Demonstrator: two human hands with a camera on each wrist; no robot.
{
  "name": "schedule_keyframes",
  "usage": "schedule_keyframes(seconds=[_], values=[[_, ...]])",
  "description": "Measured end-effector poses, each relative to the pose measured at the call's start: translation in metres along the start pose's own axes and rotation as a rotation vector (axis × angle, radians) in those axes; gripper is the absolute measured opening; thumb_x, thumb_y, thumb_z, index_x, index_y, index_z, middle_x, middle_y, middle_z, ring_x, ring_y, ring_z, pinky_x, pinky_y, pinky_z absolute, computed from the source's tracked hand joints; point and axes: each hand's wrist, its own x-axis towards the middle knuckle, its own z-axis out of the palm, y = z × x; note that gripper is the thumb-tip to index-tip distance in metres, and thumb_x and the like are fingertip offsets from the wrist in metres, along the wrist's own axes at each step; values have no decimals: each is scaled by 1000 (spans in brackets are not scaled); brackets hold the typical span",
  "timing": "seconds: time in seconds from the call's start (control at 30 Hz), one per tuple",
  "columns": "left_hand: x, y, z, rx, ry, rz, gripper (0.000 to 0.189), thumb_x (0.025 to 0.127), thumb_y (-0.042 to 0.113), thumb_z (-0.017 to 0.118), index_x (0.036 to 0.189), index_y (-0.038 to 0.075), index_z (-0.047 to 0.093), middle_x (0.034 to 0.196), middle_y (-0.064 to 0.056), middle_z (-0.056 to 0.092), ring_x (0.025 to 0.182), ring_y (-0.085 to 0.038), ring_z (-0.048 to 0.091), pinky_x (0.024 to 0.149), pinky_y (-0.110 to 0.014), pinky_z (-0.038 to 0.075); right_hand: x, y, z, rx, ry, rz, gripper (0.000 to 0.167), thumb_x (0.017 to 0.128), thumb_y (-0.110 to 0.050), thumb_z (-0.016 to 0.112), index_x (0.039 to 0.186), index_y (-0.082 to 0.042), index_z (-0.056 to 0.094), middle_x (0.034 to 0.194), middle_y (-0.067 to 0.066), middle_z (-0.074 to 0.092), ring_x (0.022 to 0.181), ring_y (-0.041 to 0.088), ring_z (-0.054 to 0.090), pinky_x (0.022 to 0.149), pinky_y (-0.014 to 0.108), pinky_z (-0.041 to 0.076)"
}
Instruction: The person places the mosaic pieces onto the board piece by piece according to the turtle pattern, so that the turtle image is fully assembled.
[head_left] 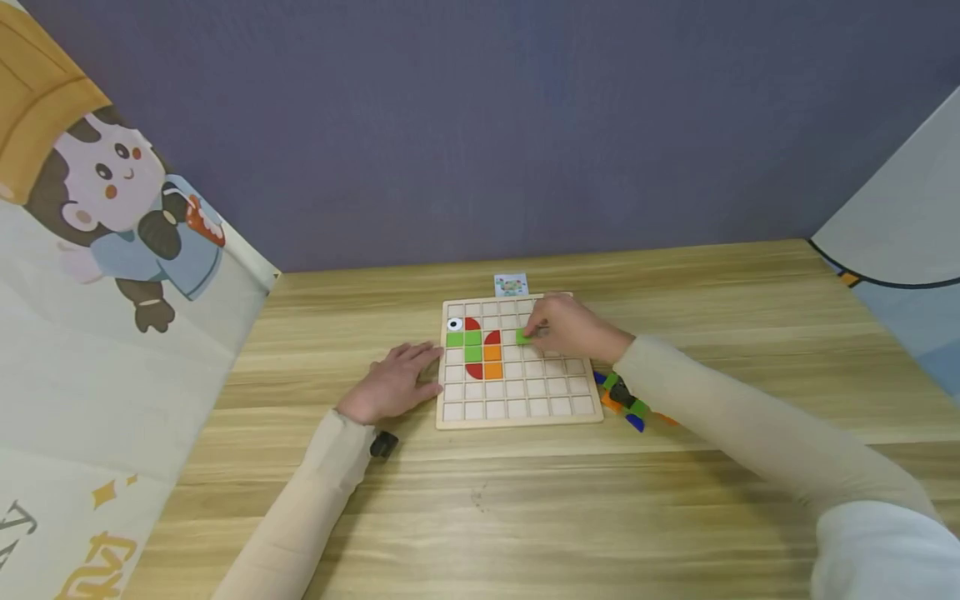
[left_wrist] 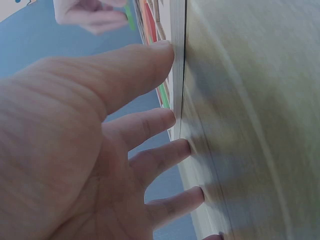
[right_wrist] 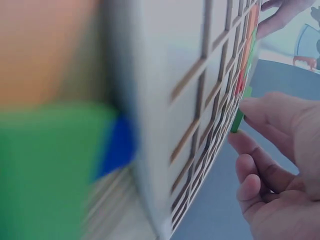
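A wooden grid board (head_left: 517, 423) lies on the table. Set into its left part are a white eye tile (head_left: 454, 324), green squares (head_left: 473, 353), orange squares (head_left: 492, 371) and red rounded tiles (head_left: 474, 371). My right hand (head_left: 567, 327) pinches a green square tile (head_left: 522, 337) between thumb and fingertips, over the board's upper right part. In the right wrist view that green tile (right_wrist: 238, 120) stands tilted at the grid. My left hand (head_left: 396, 382) rests with spread fingers at the board's left edge, its thumb (left_wrist: 155, 62) touching the rim.
Loose green, orange and blue tiles (head_left: 635, 422) lie right of the board, partly under the right forearm. A small picture card (head_left: 511, 285) lies behind the board. A dark blue wall panel (head_left: 525, 133) rises at the table's back edge.
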Motion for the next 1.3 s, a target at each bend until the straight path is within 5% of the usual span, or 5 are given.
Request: schedule_keyframes(seconds=[0.2,1.3], values=[[0,0,-1,2,-5,3,63,96,39,54,149,14,31,154,-10,23,138,-42,17,94,-75,20,15,-6,7,30,-48,16,10,81,-9,75,91,-8,76,87,-3,64,80,13,56,71,31,49],[-3,-1,1,-7,-3,14,63,96,37,55,149,13,32,154,-10,24,137,-42,18,94,-74,20,17,-19,14,17,-64,82,10,84,-4,69,92,-5,75,85,-1,60,81,16,54,74,31,49]])
